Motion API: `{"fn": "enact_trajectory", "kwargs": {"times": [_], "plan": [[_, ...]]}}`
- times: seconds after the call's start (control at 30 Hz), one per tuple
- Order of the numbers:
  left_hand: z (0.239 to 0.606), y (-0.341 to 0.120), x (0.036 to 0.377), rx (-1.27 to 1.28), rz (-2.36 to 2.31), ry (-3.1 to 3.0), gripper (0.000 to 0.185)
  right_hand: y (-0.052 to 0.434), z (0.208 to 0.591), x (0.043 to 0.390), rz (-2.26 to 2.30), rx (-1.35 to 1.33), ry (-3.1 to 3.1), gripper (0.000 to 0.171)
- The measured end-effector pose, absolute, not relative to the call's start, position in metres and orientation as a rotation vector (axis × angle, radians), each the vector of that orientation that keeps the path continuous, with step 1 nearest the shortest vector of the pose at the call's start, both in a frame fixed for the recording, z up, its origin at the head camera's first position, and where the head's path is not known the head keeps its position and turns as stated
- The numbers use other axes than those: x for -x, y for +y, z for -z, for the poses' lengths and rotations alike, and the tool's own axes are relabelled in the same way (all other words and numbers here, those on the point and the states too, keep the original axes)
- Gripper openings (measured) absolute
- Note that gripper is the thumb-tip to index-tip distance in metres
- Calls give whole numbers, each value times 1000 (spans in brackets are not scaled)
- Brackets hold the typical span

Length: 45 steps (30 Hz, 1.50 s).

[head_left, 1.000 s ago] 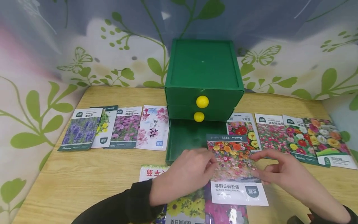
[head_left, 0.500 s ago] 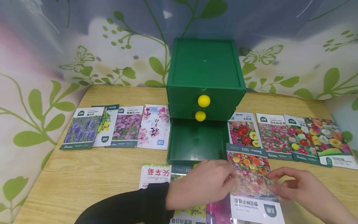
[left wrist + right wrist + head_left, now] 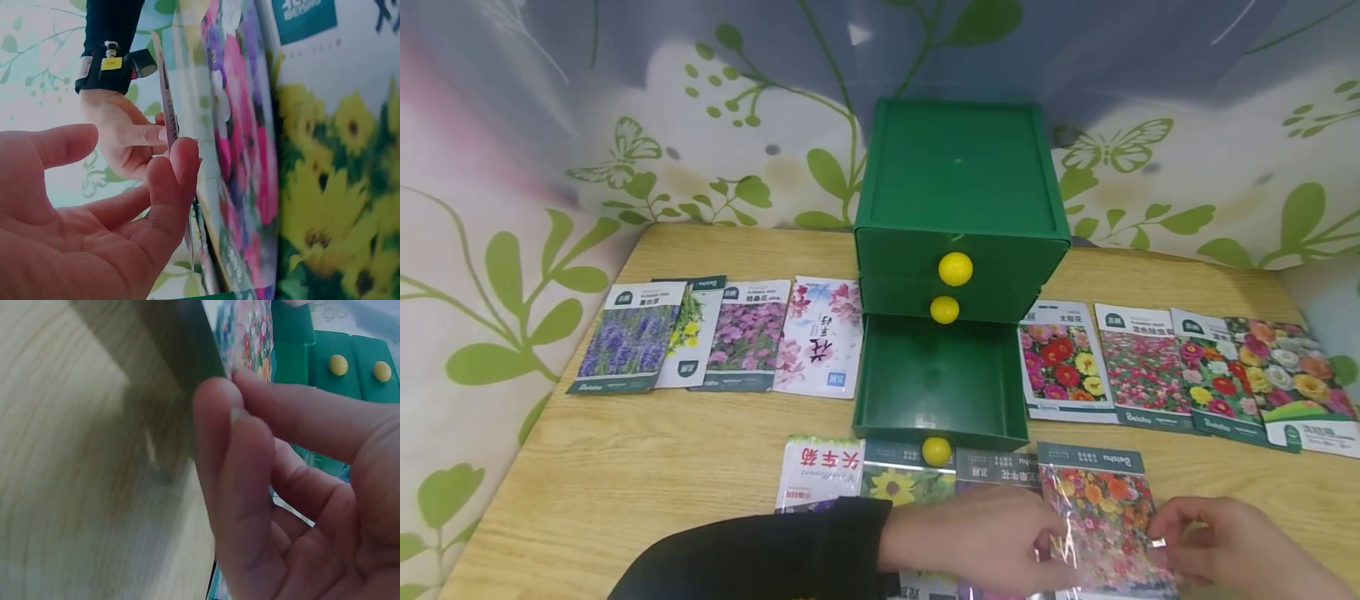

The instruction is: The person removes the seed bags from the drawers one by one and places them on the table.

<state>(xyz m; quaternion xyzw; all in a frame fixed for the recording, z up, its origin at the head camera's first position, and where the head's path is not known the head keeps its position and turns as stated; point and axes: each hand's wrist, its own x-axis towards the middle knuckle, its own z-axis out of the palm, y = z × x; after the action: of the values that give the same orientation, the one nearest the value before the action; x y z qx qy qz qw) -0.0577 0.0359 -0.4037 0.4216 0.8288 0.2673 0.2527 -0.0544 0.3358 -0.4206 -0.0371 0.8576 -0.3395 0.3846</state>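
Observation:
Both hands hold one mixed-flower seed packet [image 3: 1101, 521] low over the table's near edge, to the right of the open drawer's front. My left hand [image 3: 1043, 552] pinches its left edge, and the right hand [image 3: 1159, 533] pinches its right edge. In the left wrist view the packet [image 3: 167, 106] shows edge-on between my fingertips [image 3: 181, 156], with the other hand beyond it. The right wrist view shows my thumb and fingers [image 3: 219, 406] closed on the packet [image 3: 250, 344]. The green cabinet [image 3: 961, 175] has its bottom drawer [image 3: 942, 375] pulled out and empty.
Rows of seed packets lie left [image 3: 730, 335] and right [image 3: 1180, 367] of the cabinet. More packets, one with a sunflower [image 3: 898, 482], lie in front of the drawer. A yellow knob [image 3: 936, 451] sticks out at the drawer's front. Leaf-patterned cloth [image 3: 512, 208] walls the table.
Both hands have carried the packet from above the open drawer to the right and toward the near edge. The drawer's inside and its knob now show fully.

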Motion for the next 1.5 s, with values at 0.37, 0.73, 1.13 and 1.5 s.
{"fn": "enact_trajectory", "kwargs": {"times": [0.37,0.73,1.13,1.5], "plan": [[413,53,55,-1084,-575,2250,44,338,432,54,737,120,2221,13],[415,61,59,-1085,-558,2176,51,326,432,54,601,64,2297,15],[404,58,63,-1081,-550,2194,46,320,424,55,487,90,2400,14],[364,19,90,-1039,-739,2302,29,279,403,60,614,63,2439,34]]}}
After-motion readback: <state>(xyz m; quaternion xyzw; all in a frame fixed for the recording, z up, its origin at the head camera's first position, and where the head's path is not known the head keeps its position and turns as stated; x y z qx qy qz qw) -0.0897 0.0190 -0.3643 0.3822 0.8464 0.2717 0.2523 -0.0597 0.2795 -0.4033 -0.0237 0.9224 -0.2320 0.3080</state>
